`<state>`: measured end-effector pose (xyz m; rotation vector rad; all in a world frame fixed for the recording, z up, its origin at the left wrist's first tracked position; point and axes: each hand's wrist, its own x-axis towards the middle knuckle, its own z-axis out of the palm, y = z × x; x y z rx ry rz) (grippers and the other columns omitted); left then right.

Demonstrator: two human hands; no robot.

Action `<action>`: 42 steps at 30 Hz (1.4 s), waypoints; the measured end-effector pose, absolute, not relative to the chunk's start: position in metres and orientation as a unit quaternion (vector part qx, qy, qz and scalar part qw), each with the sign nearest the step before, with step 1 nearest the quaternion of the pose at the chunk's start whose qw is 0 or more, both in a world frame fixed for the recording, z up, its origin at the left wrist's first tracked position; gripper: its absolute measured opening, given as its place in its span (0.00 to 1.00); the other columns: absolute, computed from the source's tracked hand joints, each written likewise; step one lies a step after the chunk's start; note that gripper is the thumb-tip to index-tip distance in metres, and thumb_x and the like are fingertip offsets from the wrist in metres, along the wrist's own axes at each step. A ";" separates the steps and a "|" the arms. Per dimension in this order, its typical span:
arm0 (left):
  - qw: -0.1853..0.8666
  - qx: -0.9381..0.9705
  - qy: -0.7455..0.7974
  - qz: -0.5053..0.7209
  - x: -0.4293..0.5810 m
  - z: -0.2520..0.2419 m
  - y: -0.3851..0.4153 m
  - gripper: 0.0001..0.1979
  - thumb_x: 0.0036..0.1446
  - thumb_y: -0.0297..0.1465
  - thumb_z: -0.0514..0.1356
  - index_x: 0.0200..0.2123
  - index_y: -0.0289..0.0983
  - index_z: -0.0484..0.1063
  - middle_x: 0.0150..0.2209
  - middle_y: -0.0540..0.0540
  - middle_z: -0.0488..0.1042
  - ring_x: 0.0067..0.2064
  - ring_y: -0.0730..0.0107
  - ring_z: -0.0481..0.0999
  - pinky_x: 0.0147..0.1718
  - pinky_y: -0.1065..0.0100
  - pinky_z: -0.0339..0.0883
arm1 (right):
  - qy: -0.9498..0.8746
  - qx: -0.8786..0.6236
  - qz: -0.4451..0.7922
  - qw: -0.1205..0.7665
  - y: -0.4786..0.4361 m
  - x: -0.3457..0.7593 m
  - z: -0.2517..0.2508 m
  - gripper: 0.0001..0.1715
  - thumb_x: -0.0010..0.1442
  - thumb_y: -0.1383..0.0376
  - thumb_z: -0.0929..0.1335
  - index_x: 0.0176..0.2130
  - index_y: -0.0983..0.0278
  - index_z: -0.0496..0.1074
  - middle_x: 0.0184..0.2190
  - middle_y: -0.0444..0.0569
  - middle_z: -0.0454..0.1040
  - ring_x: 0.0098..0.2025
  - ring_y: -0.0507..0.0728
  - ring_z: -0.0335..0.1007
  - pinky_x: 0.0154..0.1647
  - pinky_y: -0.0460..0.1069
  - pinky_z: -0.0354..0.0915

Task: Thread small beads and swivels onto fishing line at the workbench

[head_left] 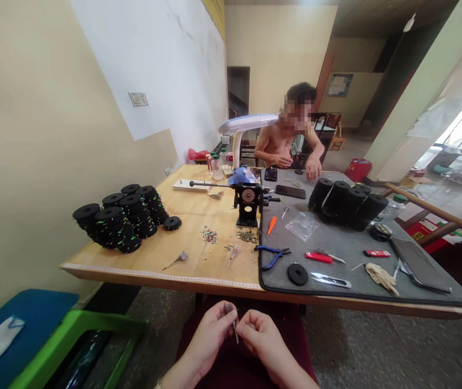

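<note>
Below the table's front edge, my left hand (218,325) and my right hand (260,330) meet over my lap. Both are closed in a pinch around one small thin stick-like piece (236,336), whose pale tip points down between them. Its exact kind is too small to make out. Nearest on the table lie blue-handled pliers (273,255), a black foam ring (298,274) and silver thread snips (331,280). Left of the pliers are two small bundles of thin pieces, one of them a grey bundle (177,259), and a pile of coloured beads (209,234).
Stacked black foam spools (111,221) stand at the left; more black spools (346,202) stand on the grey mat (360,243). A hand-cranked winder (248,202) and a lamp (236,146) occupy the centre. Another person (285,140) sits opposite. A green stool (80,335) is lower left.
</note>
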<state>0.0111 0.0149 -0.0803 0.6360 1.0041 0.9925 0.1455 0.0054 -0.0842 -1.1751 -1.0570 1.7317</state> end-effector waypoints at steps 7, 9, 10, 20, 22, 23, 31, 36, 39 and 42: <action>0.702 0.313 0.460 0.445 0.010 -0.084 0.016 0.11 0.46 0.34 0.66 0.27 0.35 0.68 0.22 0.54 0.65 0.24 0.78 0.62 0.24 0.73 0.57 | -0.405 -0.472 0.684 0.381 0.006 0.145 -0.083 0.18 0.46 0.55 0.70 0.22 0.63 0.61 0.11 0.34 0.56 0.14 0.44 0.42 0.16 0.43 0.40; 0.697 0.324 0.462 0.444 0.010 -0.084 0.016 0.10 0.47 0.34 0.65 0.27 0.35 0.68 0.23 0.54 0.65 0.24 0.78 0.62 0.24 0.73 0.57 | -0.403 -0.472 0.686 0.381 0.006 0.145 -0.083 0.17 0.46 0.55 0.70 0.22 0.63 0.62 0.11 0.34 0.57 0.14 0.44 0.43 0.16 0.43 0.40; 0.694 0.329 0.463 0.443 0.010 -0.084 0.016 0.10 0.47 0.34 0.65 0.27 0.35 0.68 0.23 0.54 0.65 0.24 0.77 0.62 0.25 0.73 0.57 | -0.401 -0.473 0.686 0.381 0.006 0.145 -0.082 0.17 0.46 0.56 0.71 0.22 0.63 0.62 0.11 0.34 0.57 0.14 0.44 0.43 0.16 0.43 0.40; 0.633 0.424 0.487 0.428 0.010 -0.076 0.014 0.09 0.51 0.35 0.62 0.28 0.35 0.66 0.23 0.55 0.65 0.23 0.77 0.63 0.25 0.73 0.59 | -0.387 -0.488 0.685 0.378 0.007 0.147 -0.082 0.20 0.46 0.54 0.71 0.21 0.63 0.61 0.10 0.33 0.56 0.13 0.44 0.41 0.16 0.43 0.38; 0.623 0.438 0.491 0.425 0.010 -0.075 0.014 0.09 0.51 0.35 0.61 0.28 0.36 0.66 0.23 0.55 0.65 0.23 0.77 0.63 0.25 0.73 0.59 | -0.389 -0.491 0.682 0.379 0.008 0.147 -0.085 0.20 0.47 0.53 0.71 0.22 0.63 0.60 0.10 0.33 0.56 0.13 0.44 0.41 0.15 0.43 0.38; 0.618 0.444 0.492 0.422 0.010 -0.074 0.014 0.09 0.51 0.35 0.61 0.28 0.36 0.66 0.23 0.55 0.65 0.23 0.77 0.63 0.25 0.73 0.60 | -0.392 -0.493 0.678 0.380 0.008 0.148 -0.087 0.20 0.47 0.53 0.71 0.22 0.63 0.61 0.10 0.33 0.56 0.13 0.44 0.41 0.15 0.43 0.38; 0.586 0.511 0.496 0.387 0.009 -0.073 0.012 0.10 0.54 0.37 0.59 0.29 0.36 0.65 0.22 0.52 0.68 0.23 0.74 0.65 0.23 0.72 0.60 | -0.445 -0.507 0.617 0.405 0.013 0.149 -0.089 0.18 0.49 0.54 0.69 0.24 0.63 0.62 0.12 0.35 0.59 0.14 0.45 0.47 0.16 0.43 0.43; 0.577 0.528 0.496 0.377 0.010 -0.073 0.011 0.11 0.53 0.39 0.59 0.28 0.36 0.65 0.21 0.52 0.68 0.22 0.74 0.65 0.22 0.72 0.59 | -0.449 -0.504 0.608 0.417 0.014 0.150 -0.087 0.17 0.50 0.54 0.69 0.26 0.64 0.64 0.12 0.35 0.59 0.14 0.46 0.49 0.16 0.43 0.44; 0.587 0.521 0.498 0.368 0.010 -0.075 0.011 0.12 0.53 0.40 0.59 0.28 0.37 0.64 0.21 0.52 0.69 0.20 0.76 0.64 0.20 0.73 0.58 | -0.430 -0.498 0.618 0.431 0.014 0.151 -0.087 0.18 0.50 0.53 0.69 0.25 0.63 0.63 0.11 0.34 0.58 0.14 0.45 0.47 0.16 0.43 0.43; 0.611 0.503 0.491 0.364 0.011 -0.073 0.011 0.12 0.53 0.39 0.58 0.29 0.37 0.64 0.21 0.52 0.70 0.19 0.76 0.65 0.21 0.73 0.59 | -0.397 -0.488 0.637 0.446 0.014 0.152 -0.088 0.19 0.50 0.52 0.69 0.24 0.63 0.61 0.10 0.33 0.56 0.14 0.45 0.44 0.16 0.43 0.40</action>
